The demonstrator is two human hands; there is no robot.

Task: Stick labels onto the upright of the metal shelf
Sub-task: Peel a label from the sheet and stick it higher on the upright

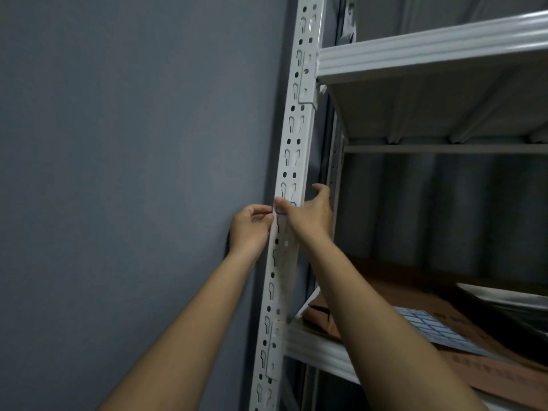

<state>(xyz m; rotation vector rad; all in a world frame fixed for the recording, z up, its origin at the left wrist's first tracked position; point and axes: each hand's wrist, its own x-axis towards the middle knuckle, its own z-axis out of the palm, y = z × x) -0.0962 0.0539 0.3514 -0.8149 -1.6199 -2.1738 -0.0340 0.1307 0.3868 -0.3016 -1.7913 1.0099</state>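
White upright (292, 149) bears a blue-edged label (291, 205) at mid-height. Right hand (308, 215) presses it with its thumb, fingers spread wide behind; left hand (250, 226) pinches the label's left edge.

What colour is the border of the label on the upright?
Blue, on the label in the head view.

dim, bluish cast | soft focus throughout | wide-angle bowing at edges | no glare
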